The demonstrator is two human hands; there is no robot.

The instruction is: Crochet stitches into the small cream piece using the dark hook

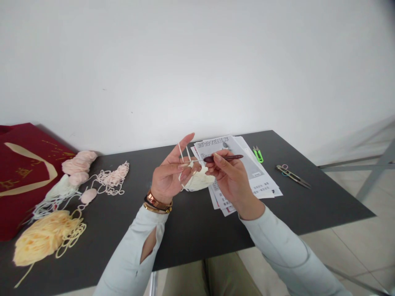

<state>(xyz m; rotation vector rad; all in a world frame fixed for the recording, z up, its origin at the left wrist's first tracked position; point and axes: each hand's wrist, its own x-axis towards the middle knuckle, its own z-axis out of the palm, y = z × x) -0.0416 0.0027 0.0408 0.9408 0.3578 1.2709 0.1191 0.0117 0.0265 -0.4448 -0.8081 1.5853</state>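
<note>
My right hand is closed around the dark brown handle of a crochet hook, whose thin metal shaft points left. In my left hand, the index finger is raised with cream yarn looped over it, while the thumb and other fingers pinch near the hook's tip. What exactly lies in that pinch is too small to make out, beyond the yarn. Behind and below both hands rests a ball of cream yarn, partly hidden by them.
Printed sheets lie under and right of my hands. Green thread snips and metal snips are farther right. On the left are yellow yarn, pink yarn, a loose pink tangle and a red bag. A wall stands behind the black table.
</note>
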